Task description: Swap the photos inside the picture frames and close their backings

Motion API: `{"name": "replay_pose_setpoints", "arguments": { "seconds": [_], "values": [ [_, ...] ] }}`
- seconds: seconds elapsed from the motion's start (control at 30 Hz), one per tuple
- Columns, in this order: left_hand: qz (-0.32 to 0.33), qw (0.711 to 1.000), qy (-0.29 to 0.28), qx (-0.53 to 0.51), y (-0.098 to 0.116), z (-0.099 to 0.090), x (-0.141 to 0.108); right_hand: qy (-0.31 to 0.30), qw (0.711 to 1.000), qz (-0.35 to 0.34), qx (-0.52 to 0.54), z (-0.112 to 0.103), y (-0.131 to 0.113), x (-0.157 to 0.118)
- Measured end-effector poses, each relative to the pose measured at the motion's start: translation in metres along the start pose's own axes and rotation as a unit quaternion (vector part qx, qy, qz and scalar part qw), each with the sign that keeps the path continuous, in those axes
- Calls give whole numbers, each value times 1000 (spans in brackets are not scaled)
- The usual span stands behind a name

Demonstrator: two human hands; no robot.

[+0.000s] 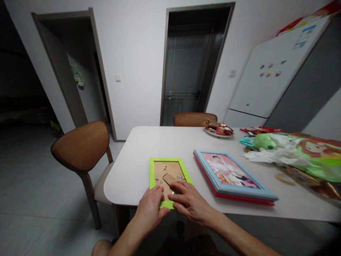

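Note:
A lime-green picture frame (pixel 152 173) lies face down near the table's front edge, its brown backing board (pixel 159 168) showing. Small metal clips (pixel 158 180) sit around the board, and a stand leg (pixel 169 178) runs slantwise across it. My left hand (pixel 151 204) is closed on the frame's near left corner, thumb at the front edge. Over the near right part of the frame, my right hand (pixel 190 202) has its fingers bent onto the board by the lower clip (pixel 173 192), which they partly hide. Its thumb is by the near edge.
Right of the green frame stand stacked frames, a light blue one (pixel 236 188) with a picture over a red one (pixel 239 200). Further right are plastic packaging (pixel 306 153) and a tape roll (pixel 284 179). A plate (pixel 220 134) sits at the back. Wooden chairs (pixel 82 145) flank the white table (pixel 125 163).

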State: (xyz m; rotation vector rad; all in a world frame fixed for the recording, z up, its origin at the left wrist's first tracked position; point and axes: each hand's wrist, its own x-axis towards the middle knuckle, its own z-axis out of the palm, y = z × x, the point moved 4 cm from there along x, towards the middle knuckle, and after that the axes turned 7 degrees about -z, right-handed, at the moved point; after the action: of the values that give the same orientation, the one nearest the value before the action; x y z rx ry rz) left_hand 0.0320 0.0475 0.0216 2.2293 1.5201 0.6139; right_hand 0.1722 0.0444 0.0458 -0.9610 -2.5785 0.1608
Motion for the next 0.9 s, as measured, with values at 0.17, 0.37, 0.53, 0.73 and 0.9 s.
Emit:
{"name": "replay_pose_setpoints", "arguments": {
  "seconds": [0.17, 0.37, 0.53, 0.73, 0.9],
  "values": [
    [3, 1000, 1, 5, 0, 0, 0, -11, 1000, -5, 0, -1, 2, -1],
    [-2, 1000, -6, -9, 0, -1, -1, -5, 1000, -12, -5, 0, 2, -2],
    [5, 1000, 2, -23, -4, 0, 0, 36, 999, 36, -3, 8, 14, 23],
    [13, 1000, 6, -27, -7, 1, 0, 10, 998, 52, -29, 24, 26, 59],
    [15, 999, 9, -42, -6, -1, 1, -12, 999, 36, -39, 29, 27, 63]
  ]
}}
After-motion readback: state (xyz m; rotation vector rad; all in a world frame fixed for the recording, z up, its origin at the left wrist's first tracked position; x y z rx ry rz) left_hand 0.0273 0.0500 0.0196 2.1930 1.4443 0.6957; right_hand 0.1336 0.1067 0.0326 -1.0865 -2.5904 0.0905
